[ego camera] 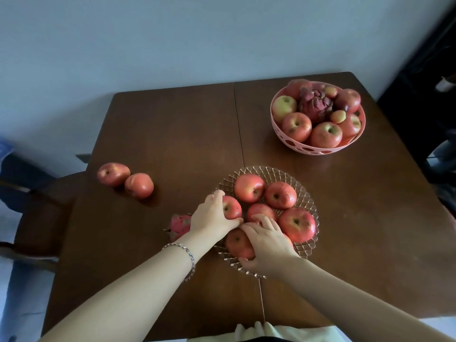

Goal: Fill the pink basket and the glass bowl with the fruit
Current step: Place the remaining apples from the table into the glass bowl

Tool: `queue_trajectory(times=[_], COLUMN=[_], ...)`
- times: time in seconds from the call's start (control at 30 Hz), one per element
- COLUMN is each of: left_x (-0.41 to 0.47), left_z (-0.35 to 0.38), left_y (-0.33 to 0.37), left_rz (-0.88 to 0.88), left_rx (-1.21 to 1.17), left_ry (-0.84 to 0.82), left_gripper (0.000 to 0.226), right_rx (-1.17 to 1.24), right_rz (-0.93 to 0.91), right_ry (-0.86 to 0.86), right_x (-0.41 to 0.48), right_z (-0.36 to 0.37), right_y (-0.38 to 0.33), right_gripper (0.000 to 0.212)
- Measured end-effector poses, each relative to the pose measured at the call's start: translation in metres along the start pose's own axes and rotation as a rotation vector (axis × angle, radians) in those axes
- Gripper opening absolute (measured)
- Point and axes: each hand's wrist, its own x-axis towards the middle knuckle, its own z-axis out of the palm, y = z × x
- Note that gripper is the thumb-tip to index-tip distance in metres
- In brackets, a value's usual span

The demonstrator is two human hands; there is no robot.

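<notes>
head | left hand [212,215] on apple [232,208] | glass bowl [306,198]

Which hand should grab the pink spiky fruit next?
Probably the left hand: the dragon fruit lies beside that wrist, left of the glass bowl. The right hand would have to cross over.

apples on table [125,180]: 2 | dragon fruit on table [179,224]: 1 | apples in glass bowl [272,202]: 6
</notes>
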Motion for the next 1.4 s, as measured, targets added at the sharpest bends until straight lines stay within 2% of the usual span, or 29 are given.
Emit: queue_trajectory(times=[0.17, 0.33, 0.47, 0.63, 0.73, 0.83, 0.9, 1.0, 1.17, 1.3, 1.4], left_x=[0.005, 0.005, 0.004, -0.001, 0.000, -0.001, -0.004, -0.008, 0.007, 0.035, 0.058], left_z=[0.007, 0.005, 0.007, 0.010, 0.010, 0.004, -0.006, -0.028, -0.079, -0.118, -0.135], left_y=[0.001, -0.003, -0.006, -0.013, -0.011, -0.015, -0.022, -0.042, -0.104, -0.154, -0.184], left_rz=[0.067, 0.046, 0.056, 0.102, 0.130, 0.082, 0.090, 0.052, -0.010, -0.070, -0.136], left_rx=[-0.032, -0.207, -0.209, -0.183, -0.108, -0.271, -0.343, -0.408, -0.330, -0.188, -0.114], left_ry=[-0.093, -0.100, -0.113, -0.091, -0.085, -0.157, -0.086, 0.091, 0.322, 0.361, 0.327], left_gripper=[0.065, 0.063, 0.070, 0.069, 0.068, 0.061, 0.053, 0.042, 0.036, 0.042, 0.048], right_rx=[0.054, 0.003, 0.024, 0.008, 0.064, 0.090, 0.130, 0.190, 0.357, 0.244, 0.140], right_rz=[0.015, 0.085, 0.079, 0.053, 0.070, 0.098, 0.133, 0.128, 0.000, -0.065, -0.049], right_ry=[0.040, 0.016, 0.072, 0.160, 0.067, -0.009, -0.004, 0.068, -0.026, -0.067, -0.081], right_x=[-0.002, 0.003, 0.002, 0.000, 0.000, 0.003, 0.005, 0.017, 0.076, 0.146, 0.196], right_z=[-0.002, 0.000, 0.004, 0.006, -0.002, -0.006, -0.012, -0.029, -0.058, -0.054, -0.037], right_y=[0.005, 0.000, -0.003, -0.004, -0.007, -0.007, -0.009, -0.019, -0.060, -0.104, -0.135], right_gripper=[0.067, 0.074, 0.066, 0.068, 0.068, 0.069, 0.066, 0.050, 0.032, 0.037, 0.057])
